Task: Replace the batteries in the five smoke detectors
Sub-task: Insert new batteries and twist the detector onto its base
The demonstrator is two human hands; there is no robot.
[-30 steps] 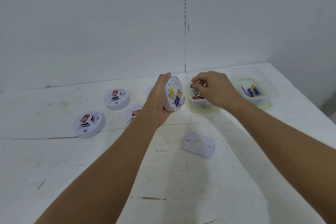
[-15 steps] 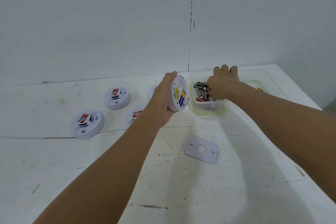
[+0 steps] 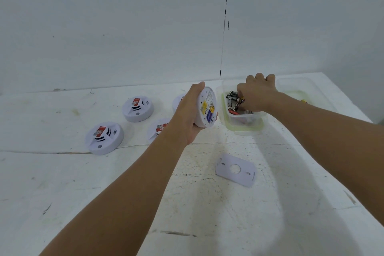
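White, scuffed worktop point(image 3: 207, 214) runs up to a plain pale wall across the top of the frame. At mid-frame the left hand point(image 3: 187, 116) holds a round white plastic smoke detector point(image 3: 206, 108) on edge above the worktop, its open back turned to the right, showing yellow and blue labels; the grip is the thumb over the top rim and the fingers under the bottom rim. Just right of it stands a clear plastic tub with a pale green rim point(image 3: 226, 118), holding a heap of dark used batteries point(image 3: 233, 100). The right hand point(image 3: 257, 93) reaches down into this tub, knuckles up and fingers curled among the batteries; whether its grip has closed on one I cannot tell. Behind the right forearm, at upper right, sits a second clear plastic tub point(image 3: 307, 89), its contents mostly hidden. Below centre a flat white mounting plate with a round hole point(image 3: 235, 169) lies on the worktop. At left, two round white detectors with red labels point(image 3: 104, 137) point(image 3: 138, 108) rest face up; two more point(image 3: 159, 131) point(image 3: 178, 101) show partly behind the left wrist.
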